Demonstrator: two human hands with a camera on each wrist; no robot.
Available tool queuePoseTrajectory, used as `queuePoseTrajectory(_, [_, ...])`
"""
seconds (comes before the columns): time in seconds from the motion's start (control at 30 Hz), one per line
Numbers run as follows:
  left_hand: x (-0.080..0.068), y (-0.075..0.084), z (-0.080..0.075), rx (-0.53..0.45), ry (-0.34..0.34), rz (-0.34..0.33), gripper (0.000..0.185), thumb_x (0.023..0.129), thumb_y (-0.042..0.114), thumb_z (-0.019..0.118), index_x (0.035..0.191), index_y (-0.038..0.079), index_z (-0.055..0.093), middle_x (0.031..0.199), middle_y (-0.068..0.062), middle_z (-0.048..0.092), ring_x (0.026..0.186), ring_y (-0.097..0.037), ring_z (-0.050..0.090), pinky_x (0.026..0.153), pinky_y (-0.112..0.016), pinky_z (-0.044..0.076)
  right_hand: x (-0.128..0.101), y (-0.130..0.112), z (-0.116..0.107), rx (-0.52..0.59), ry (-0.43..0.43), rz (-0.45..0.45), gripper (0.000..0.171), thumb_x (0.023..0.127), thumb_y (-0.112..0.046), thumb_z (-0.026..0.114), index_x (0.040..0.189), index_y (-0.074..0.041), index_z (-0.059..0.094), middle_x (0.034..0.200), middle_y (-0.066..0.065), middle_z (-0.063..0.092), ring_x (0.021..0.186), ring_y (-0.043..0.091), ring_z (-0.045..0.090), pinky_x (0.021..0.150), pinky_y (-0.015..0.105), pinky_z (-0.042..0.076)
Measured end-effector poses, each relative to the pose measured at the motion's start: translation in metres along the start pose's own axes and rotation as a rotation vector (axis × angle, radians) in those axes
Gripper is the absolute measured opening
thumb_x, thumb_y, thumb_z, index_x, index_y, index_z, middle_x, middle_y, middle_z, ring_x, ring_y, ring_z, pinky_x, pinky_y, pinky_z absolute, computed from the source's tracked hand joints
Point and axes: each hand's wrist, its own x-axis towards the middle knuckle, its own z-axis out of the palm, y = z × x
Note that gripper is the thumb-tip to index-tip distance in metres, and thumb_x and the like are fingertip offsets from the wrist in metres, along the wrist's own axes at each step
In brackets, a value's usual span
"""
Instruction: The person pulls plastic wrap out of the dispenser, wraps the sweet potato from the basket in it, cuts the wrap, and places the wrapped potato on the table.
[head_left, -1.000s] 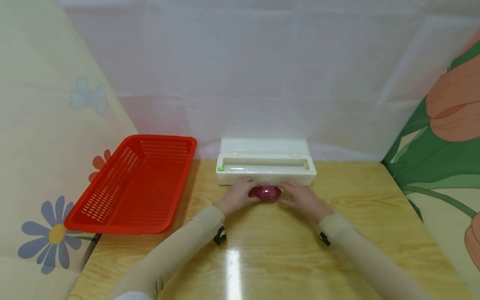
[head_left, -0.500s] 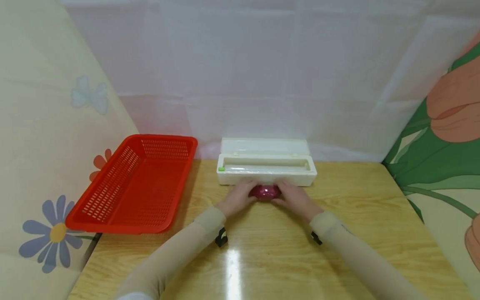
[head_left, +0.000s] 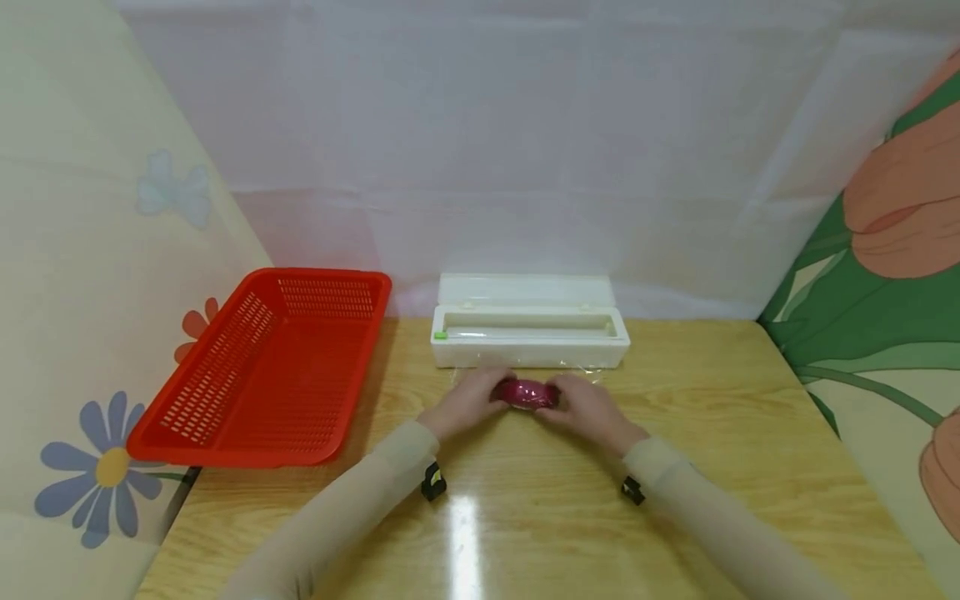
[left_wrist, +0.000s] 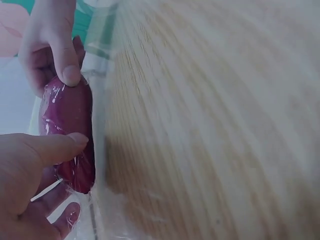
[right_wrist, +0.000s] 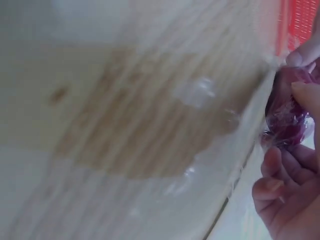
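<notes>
Both hands hold a glossy purple-red oblong vegetable (head_left: 529, 393), which looks like a sweet potato, close in front of the cling film dispenser (head_left: 529, 355). Clear film (left_wrist: 56, 109) covers it, wrinkled and shiny. At its left end the left hand (head_left: 468, 403) grips with thumb and fingers. The right hand (head_left: 592, 412) grips the other end, its thumb laid on the near side. In the left wrist view, the right hand's thumb (left_wrist: 65, 62) presses on the top end. The vegetable's far side is hidden by the fingers.
The white dispenser stands against the back cloth with its lid (head_left: 525, 290) raised and a green slider (head_left: 440, 335) at the left of its front rail. Left of it lies a red plastic basket (head_left: 341, 417). Loose film edges (head_left: 592, 374) show behind the hands.
The right hand has come in from the right and taken hold of the vegetable's right end. Both hands and the vegetable have shifted slightly toward the person, away from the dispenser.
</notes>
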Motion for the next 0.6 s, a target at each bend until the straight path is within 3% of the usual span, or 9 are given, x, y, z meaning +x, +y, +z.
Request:
queuePoseTrajectory(0.23, [-0.018, 0.018, -0.001, -0.053, -0.061, -0.01, 0.038, 0.092, 0.013, 0.08, 0.127, 0.006, 0.067, 0.122, -0.007, 0.072, 0.114, -0.025, 0.066, 0.106, -0.044, 0.05, -0.018, 0.006, -0.006, 0.144, -0.096, -0.034, 0.038, 0.09, -0.031, 0.083, 0.118, -0.008, 0.07, 0.091, -0.006, 0.066, 0.073, 0.008, 0.055, 0.063, 0.025, 0.05])
queuePoseTrajectory(0.47, [-0.042, 0.025, 0.009, -0.037, -0.092, 0.078, 0.031, 0.092, 0.017, 0.08, 0.12, 0.008, 0.071, 0.11, -0.001, 0.073, 0.1, -0.013, 0.064, 0.097, -0.035, 0.053, -0.037, 0.01, -0.003, 0.225, -0.179, -0.097, 0.039, 0.091, -0.035, 0.082, 0.121, -0.013, 0.069, 0.099, -0.008, 0.066, 0.08, 0.007, 0.056, 0.07, 0.026, 0.052])
queuePoseTrajectory(0.6, [-0.054, 0.027, 0.014, -0.014, -0.09, 0.103, 0.035, 0.093, 0.019, 0.08, 0.125, 0.008, 0.071, 0.111, -0.002, 0.073, 0.101, -0.015, 0.064, 0.096, -0.036, 0.054, -0.045, 0.01, -0.002, 0.237, -0.174, -0.15, 0.038, 0.091, -0.033, 0.082, 0.119, -0.01, 0.069, 0.099, -0.006, 0.065, 0.083, 0.008, 0.056, 0.072, 0.026, 0.052])
